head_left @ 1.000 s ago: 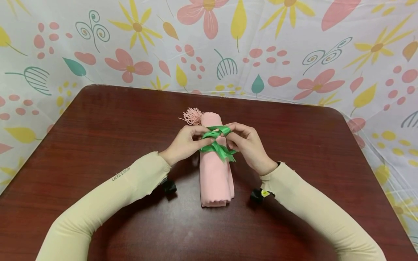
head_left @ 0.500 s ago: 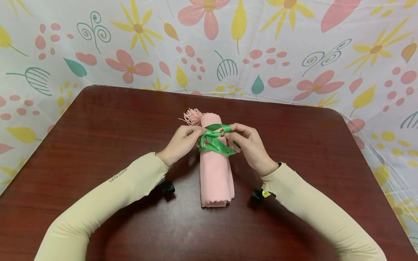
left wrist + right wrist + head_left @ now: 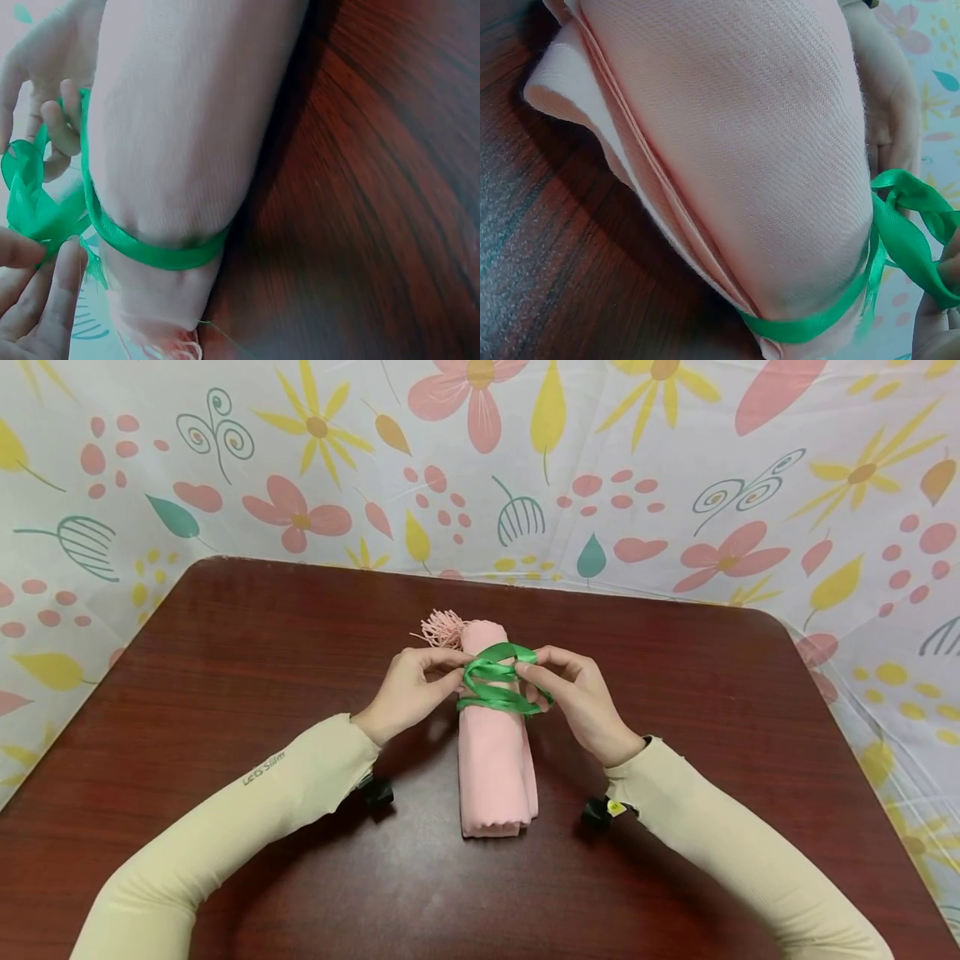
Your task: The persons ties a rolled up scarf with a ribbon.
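Note:
A rolled pink scarf [image 3: 491,768] lies lengthwise on the dark wooden table, its fringe [image 3: 442,628] spilling out at the far left end. Round its upper part runs a shiny green ribbon [image 3: 504,652], with loops on top. From the left side, my left hand [image 3: 408,689] pinches the ribbon between thumb and fingertips. Opposite it, my right hand [image 3: 581,697] pinches another part of the ribbon. In the left wrist view, the ribbon [image 3: 161,256] passes round the roll. The scarf's layered edge [image 3: 667,195] shows in the right wrist view. Exactly how the loops cross is unclear.
The brown table [image 3: 300,618] extends around the scarf on every side. Behind it hangs a white cloth [image 3: 480,485] printed with flowers and leaves. A black wrist camera [image 3: 377,792] sits under the left cuff, another [image 3: 596,812] under the right.
My left hand has shifted slightly left. Ribbon loops between the hands have spread wider and rounder, and the loose ends that hung at the lower right are drawn up. The scarf stays put.

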